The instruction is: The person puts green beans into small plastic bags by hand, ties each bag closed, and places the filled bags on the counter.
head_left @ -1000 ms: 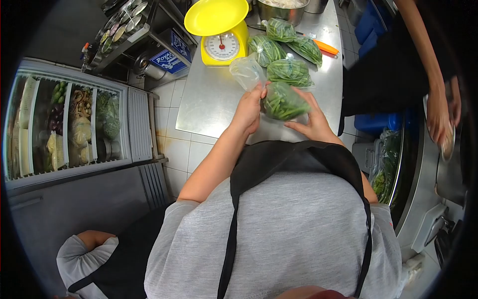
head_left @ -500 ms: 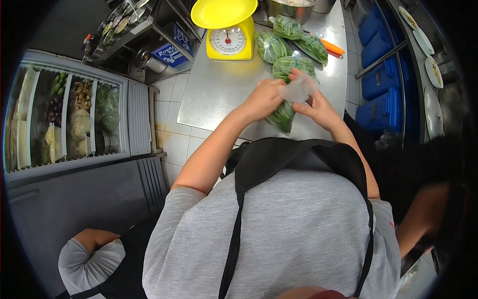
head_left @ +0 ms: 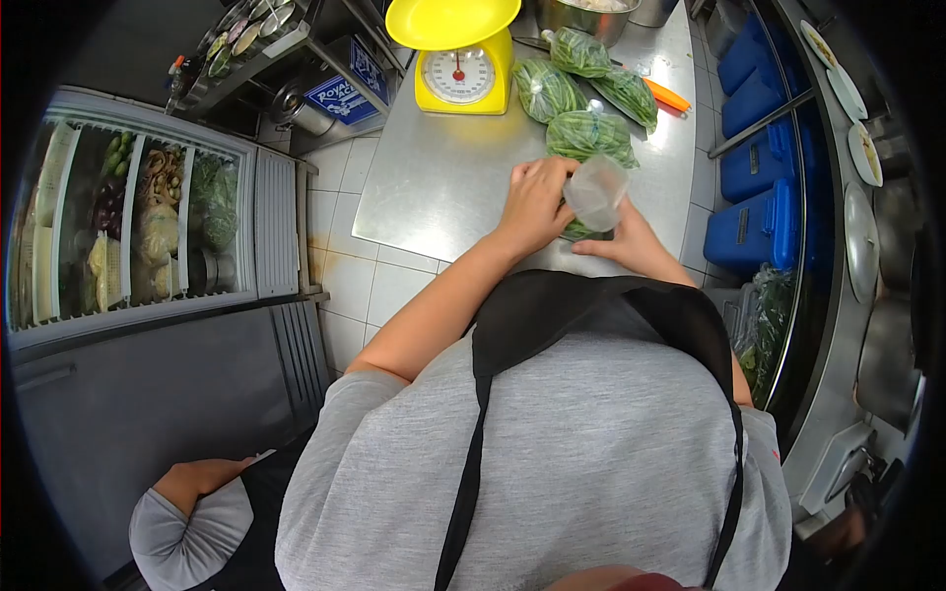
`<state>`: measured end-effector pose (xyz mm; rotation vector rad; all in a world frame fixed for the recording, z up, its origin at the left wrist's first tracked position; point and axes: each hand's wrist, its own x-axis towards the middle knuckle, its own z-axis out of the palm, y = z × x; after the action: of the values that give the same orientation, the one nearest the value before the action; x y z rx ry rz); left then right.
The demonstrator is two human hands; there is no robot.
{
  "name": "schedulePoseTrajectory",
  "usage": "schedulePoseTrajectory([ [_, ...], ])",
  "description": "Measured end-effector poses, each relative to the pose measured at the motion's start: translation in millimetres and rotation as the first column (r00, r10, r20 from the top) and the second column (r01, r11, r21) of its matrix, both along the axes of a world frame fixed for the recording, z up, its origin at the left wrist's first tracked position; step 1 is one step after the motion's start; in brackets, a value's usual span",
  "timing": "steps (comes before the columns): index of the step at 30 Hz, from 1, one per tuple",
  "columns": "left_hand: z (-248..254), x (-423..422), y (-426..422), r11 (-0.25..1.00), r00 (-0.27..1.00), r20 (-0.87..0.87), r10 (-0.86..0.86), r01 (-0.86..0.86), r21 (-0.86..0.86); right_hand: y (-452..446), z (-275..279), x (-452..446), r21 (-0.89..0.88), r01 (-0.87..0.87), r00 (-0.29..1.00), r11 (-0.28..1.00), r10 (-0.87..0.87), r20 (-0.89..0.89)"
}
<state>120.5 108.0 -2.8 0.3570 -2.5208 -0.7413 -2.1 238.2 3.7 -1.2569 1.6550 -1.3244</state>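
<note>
My left hand (head_left: 538, 204) is closed around the left side of a clear plastic bag (head_left: 597, 194), near its neck. The loose upper part of this bag stands up between my hands. Green leafy vegetables (head_left: 583, 229) show at its lower end, partly hidden by my fingers. My right hand (head_left: 636, 241) grips the bag from the right, its thumb pointing left below; the other fingers are mostly behind the plastic. Just beyond my hands lies a filled bag of greens (head_left: 589, 135), with further bags of greens (head_left: 549, 91) behind it.
A yellow dial scale (head_left: 461, 69) stands at the back left of the steel table (head_left: 414, 187). An orange-handled tool (head_left: 667, 96) and a metal pot (head_left: 588, 20) are at the back. Another person's arm (head_left: 197, 502) is at lower left, by the glass-topped fridge (head_left: 148, 227). Blue bins (head_left: 754, 227) stand right.
The bag's upper part now stands taller between my hands, and less of the greens below shows. The person at the right has moved mostly out of view. The view has shifted slightly.
</note>
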Motion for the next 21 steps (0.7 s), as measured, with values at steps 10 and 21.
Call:
schedulePoseTrajectory([
  [10, -19, 5, 6, 0.986, 0.973, -0.162, 0.165, -0.16, 0.046, -3, -18, 13, 0.074, 0.085, 0.995, 0.994, -0.08, -0.065],
  [21, -13, -1, 15, 0.964, 0.961, -0.082, 0.264, -0.261, 0.038, -5, 4, 3, 0.187, -0.008, 0.973, 0.982, 0.051, -0.227],
])
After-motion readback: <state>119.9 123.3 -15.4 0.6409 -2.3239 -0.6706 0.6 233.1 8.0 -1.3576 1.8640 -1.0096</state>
